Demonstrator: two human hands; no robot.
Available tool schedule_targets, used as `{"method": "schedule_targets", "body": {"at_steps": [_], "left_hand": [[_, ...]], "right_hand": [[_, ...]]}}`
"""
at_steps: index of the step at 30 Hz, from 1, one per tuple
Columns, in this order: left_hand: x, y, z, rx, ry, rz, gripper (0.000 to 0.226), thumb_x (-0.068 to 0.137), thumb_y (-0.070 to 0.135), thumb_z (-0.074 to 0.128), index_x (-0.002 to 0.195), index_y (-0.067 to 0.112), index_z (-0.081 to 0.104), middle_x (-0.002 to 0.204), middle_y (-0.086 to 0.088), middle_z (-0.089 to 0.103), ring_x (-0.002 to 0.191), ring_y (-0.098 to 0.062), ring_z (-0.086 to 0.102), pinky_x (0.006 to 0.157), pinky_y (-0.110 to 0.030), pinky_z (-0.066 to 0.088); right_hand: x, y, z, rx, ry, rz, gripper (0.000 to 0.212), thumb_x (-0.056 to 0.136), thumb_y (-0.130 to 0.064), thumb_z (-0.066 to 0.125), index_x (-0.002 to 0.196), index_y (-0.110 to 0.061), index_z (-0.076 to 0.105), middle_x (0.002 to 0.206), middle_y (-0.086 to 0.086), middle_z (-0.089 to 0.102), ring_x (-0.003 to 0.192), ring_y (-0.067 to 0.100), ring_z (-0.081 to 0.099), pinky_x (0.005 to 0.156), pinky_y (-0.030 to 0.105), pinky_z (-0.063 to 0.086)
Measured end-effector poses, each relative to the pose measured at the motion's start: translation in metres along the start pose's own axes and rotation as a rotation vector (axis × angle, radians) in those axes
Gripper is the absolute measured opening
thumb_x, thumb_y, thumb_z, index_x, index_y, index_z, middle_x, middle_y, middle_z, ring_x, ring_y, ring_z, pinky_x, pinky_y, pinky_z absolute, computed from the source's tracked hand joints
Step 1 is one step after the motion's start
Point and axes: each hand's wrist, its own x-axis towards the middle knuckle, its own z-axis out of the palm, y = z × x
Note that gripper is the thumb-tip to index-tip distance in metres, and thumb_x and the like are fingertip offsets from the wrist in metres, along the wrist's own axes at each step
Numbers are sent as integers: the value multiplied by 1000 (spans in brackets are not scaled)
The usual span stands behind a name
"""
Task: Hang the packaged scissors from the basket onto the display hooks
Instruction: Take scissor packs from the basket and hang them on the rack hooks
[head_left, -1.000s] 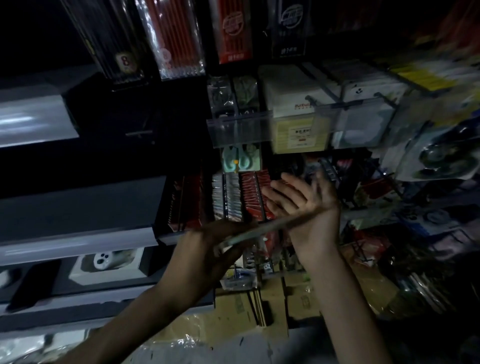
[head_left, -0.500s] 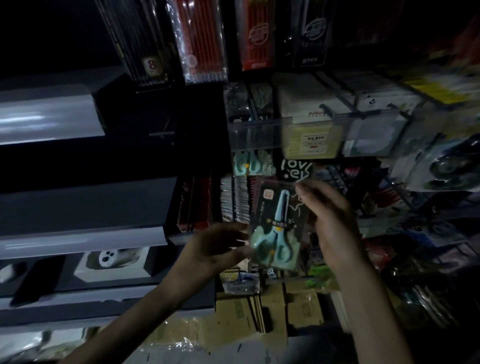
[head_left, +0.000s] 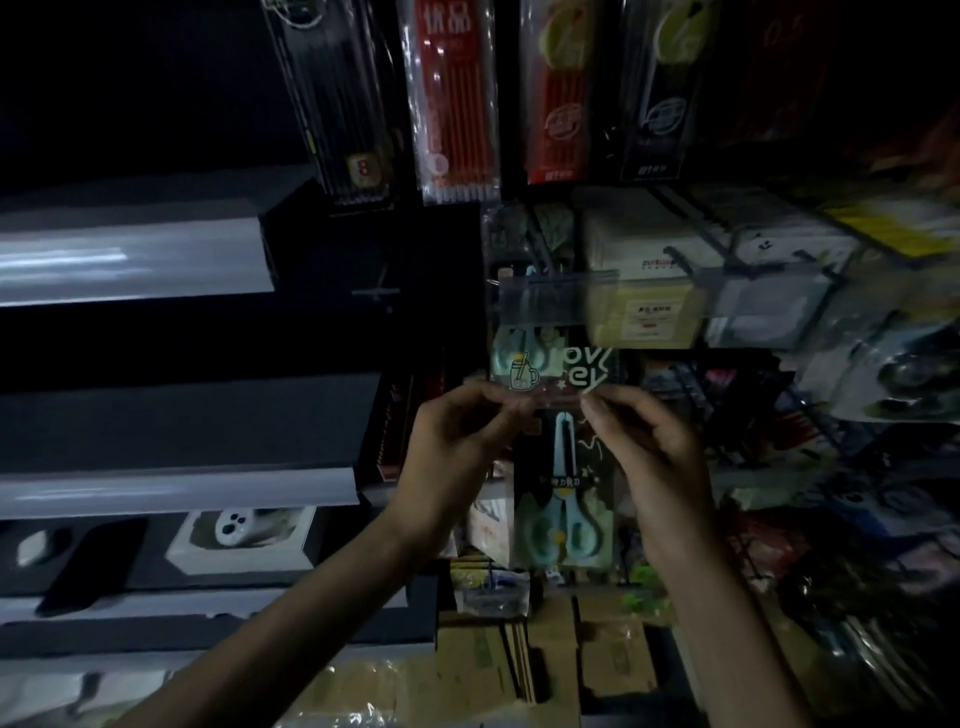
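Head view: dim shop aisle, blurred at the right.
Shelves (head_left: 130, 260): grey tiers at 9 o'clock.
White box (head_left: 244, 530): at 8 o'clock on a lower shelf, showing a small white device.
Left hand (head_left: 447, 457): at 6 o'clock, close to centre; thumb and curled fingers pinch the top left corner of the pack.
Pencil packs (head_left: 457, 104): long red and black sleeves hanging at 12 o'clock.
Packaged scissors (head_left: 563, 488): at 5 o'clock, held upright in the air between both hands, light blue blades up and handles down, in front of the racks.
Hung pack (head_left: 524, 358): similar pale blue handles just above the held pack, below a clear strip (head_left: 571, 301).
Right hand (head_left: 654, 452): at 4 o'clock; fingertips pinch the top right corner of the pack.
Display hooks (head_left: 672, 255): dark wire pegs at 2 o'clock, too blurred to detail.
Cartons (head_left: 597, 660): brown boxes on the floor at 5 o'clock.
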Motion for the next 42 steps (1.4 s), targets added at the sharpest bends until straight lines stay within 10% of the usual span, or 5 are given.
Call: {"method": "schedule_targets", "body": {"at_steps": [10, 29, 42], "left_hand": [[15, 36, -15, 19, 18, 85, 35, 93, 31, 78, 124, 19, 70, 111, -4, 77, 106, -19, 74, 89, -35, 60], [-2, 99, -11, 77, -116, 266, 21, 101, 9, 66, 122, 13, 71, 98, -7, 77, 90, -21, 75, 83, -34, 62], [17, 60, -37, 1435, 211, 1192, 60, 101, 13, 62, 158, 10, 44, 165, -12, 41, 152, -35, 39, 117, -50, 37]], "right_hand": [[13, -2, -14, -133, 111, -130, 12, 94, -26, 71, 102, -19, 76, 98, -7, 78, 97, 8, 72, 83, 23, 56], [13, -12, 6, -81, 105, -166, 9, 93, -16, 74, 101, -13, 75, 94, -8, 78, 92, 4, 72, 76, 12, 52], [25, -29, 33, -33, 119, -239, 8, 97, -19, 72, 97, -11, 73, 89, 9, 74, 88, 27, 68, 75, 30, 52]]}}
